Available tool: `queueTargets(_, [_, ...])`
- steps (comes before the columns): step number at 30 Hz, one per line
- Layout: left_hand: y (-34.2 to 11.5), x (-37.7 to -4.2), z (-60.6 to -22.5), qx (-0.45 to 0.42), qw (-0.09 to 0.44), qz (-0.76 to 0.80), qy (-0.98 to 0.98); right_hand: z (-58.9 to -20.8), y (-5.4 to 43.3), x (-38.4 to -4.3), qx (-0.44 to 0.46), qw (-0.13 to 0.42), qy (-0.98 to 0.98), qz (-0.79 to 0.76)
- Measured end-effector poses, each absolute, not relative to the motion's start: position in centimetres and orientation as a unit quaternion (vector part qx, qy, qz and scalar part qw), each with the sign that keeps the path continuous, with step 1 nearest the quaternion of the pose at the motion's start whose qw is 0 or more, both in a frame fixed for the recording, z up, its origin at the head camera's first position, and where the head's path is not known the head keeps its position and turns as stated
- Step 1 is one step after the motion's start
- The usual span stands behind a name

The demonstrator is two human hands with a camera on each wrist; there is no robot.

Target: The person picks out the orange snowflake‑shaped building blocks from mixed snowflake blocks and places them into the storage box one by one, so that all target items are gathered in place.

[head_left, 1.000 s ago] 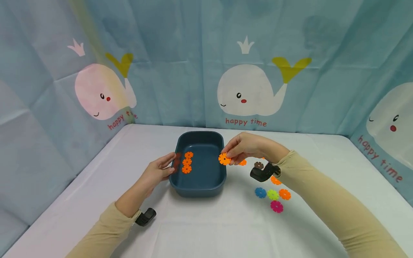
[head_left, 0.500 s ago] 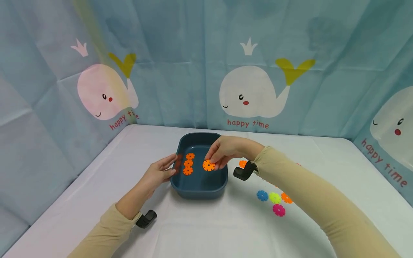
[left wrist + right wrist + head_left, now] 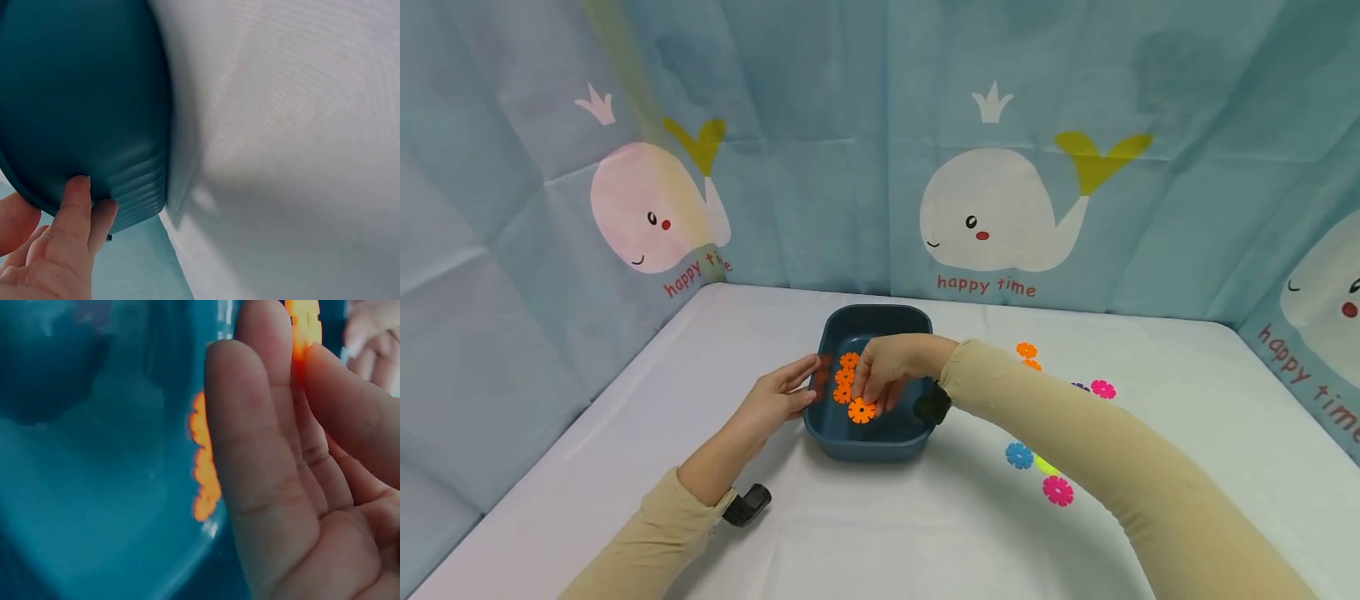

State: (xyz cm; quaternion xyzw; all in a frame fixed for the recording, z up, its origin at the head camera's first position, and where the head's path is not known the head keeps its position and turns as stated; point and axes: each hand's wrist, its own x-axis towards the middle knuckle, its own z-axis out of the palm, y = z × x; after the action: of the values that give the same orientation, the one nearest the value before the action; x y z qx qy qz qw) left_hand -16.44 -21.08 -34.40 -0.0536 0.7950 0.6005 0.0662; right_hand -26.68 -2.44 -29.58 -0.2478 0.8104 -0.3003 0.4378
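A dark blue rectangular basin (image 3: 868, 452) stands mid-table. My left hand (image 3: 778, 393) grips its left side, and in the left wrist view the fingers (image 3: 76, 209) press the outer wall with the thumb at the rim. Inside the basin, my right hand (image 3: 889, 367) pinches an orange snowflake disc (image 3: 861, 411) between thumb and fingers. A line of 3 orange snowflake discs (image 3: 846, 377) lies inside near the left wall, just beside the held disc. In the right wrist view the held disc (image 3: 304, 325) is partly hidden by the fingers.
Right of the basin lie a blue disc (image 3: 1019, 456), a pink disc (image 3: 1057, 490) and a yellow-green disc (image 3: 1047, 465) partly under the right sleeve. Farther back are orange discs (image 3: 1027, 351) and another pink disc (image 3: 1103, 389). A whale-print curtain (image 3: 820, 150) borders the white table.
My right hand has carried the orange snowflake disc leftward from the basin's right rim to beside the line of discs. My left hand keeps its grip on the basin.
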Motion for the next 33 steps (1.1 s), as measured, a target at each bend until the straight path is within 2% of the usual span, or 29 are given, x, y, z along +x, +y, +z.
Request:
queueTargets(15, [-21.2,-16.2,-34.3,-0.048,0.065,0.608,0.790,-31.9,-5.6,-26.8,-0.231,0.434,0.832,-0.257])
queueTargets(25, [-21.2,-16.3,-34.2,-0.047,0.062,0.606,0.791,-33.1,-5.9,-27.6,-0.191,0.458,0.816,-0.296])
queueTargets(33, [-21.1,-16.3,-34.2,-0.051,0.063,0.613,0.786,-32.9,-5.7,-27.6,-0.189,0.446,0.808,-0.335])
